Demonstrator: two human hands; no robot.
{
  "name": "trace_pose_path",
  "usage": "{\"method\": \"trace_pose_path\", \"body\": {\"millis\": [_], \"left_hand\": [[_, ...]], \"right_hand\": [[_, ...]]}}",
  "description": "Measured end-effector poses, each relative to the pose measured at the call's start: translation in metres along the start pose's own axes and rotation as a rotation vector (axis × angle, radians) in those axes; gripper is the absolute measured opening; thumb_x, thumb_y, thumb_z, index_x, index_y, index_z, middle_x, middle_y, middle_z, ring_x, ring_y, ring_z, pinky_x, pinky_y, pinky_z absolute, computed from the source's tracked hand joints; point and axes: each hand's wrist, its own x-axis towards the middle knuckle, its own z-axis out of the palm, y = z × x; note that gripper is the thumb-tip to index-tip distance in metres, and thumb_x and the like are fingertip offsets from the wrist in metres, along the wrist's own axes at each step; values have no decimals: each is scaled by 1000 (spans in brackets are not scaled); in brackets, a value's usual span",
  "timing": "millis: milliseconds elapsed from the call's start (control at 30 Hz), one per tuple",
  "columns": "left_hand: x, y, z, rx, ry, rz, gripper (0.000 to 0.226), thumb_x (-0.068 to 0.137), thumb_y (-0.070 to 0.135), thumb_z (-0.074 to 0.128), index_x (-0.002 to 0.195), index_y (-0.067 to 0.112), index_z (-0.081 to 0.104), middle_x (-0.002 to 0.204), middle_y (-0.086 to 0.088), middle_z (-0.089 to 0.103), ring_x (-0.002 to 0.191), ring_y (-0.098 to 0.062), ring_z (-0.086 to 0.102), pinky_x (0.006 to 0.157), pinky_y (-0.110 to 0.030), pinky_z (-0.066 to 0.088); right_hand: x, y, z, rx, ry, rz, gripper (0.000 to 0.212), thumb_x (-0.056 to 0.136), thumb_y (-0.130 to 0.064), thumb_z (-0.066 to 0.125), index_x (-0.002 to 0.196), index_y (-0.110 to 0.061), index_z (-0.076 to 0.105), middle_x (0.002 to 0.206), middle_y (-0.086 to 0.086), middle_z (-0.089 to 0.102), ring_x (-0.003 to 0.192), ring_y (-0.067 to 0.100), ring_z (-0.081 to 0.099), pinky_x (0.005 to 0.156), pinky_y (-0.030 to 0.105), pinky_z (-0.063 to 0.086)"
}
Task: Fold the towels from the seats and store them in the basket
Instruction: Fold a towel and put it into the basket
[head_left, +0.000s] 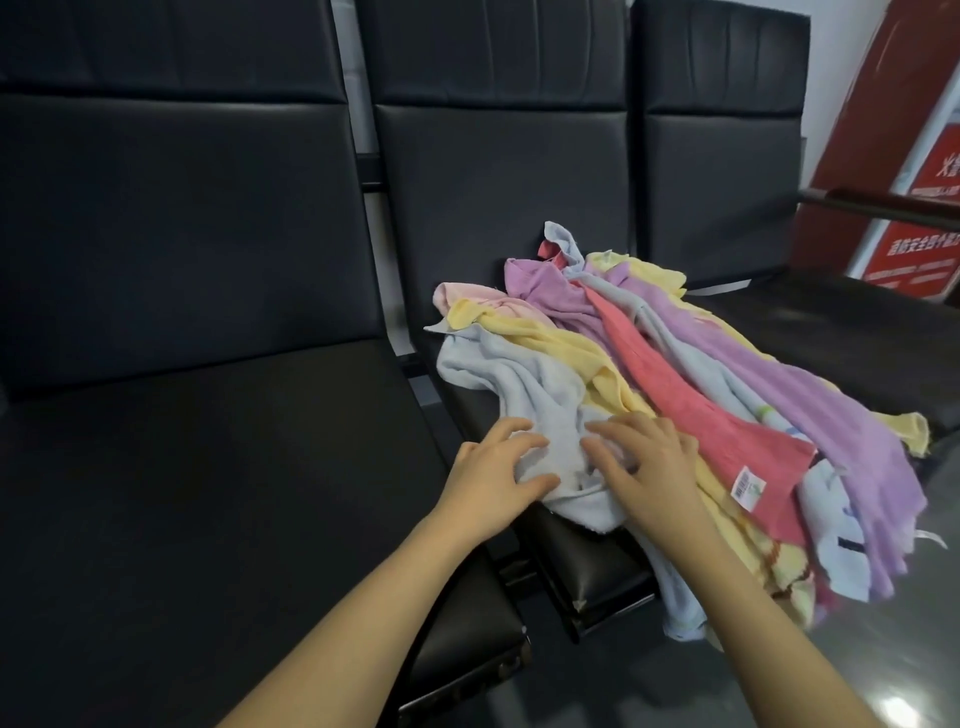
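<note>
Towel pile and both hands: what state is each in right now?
towel pile: unfolded, heaped on middle seat, draping over its front edge
pale blue towel: crumpled, under both hands
left hand: fingers spread, resting on the towel
right hand: fingers spread, resting on the towel
left seat: bare

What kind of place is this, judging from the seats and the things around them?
Probably a waiting area in a public building. A row of joined black padded seats fills the view, a red notice board with white print leans against the wall on the right, and a pile of coloured towels lies on the middle seat.
</note>
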Motion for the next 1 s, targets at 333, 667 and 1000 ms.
{"method": "trace_pose_path", "body": {"millis": [333,667,1000], "left_hand": [[8,14,9,61,231,-132,35,96,18,49,131,16,51,113,-7,58,104,-28,55,90,-37,41],[-18,19,-95,35,599,117,28,90,8,59,118,10,64,105,-6,63,93,-24,59,85,-34,46],[-109,-4,-187,354,687,84,25,86,6,59,109,9,68,95,-4,65,78,-22,60,74,-28,38]], "right_hand": [[7,5,15,-116,53,150,22,84,-12,60,102,-17,72,91,-2,68,89,27,56,71,26,8],[18,-68,6,299,286,-102,26,81,2,56,103,-2,70,90,7,62,85,27,57,79,44,44],[11,-183,15,370,275,-344,15,84,-8,58,87,-8,73,85,3,64,82,13,53,76,31,33]]}}
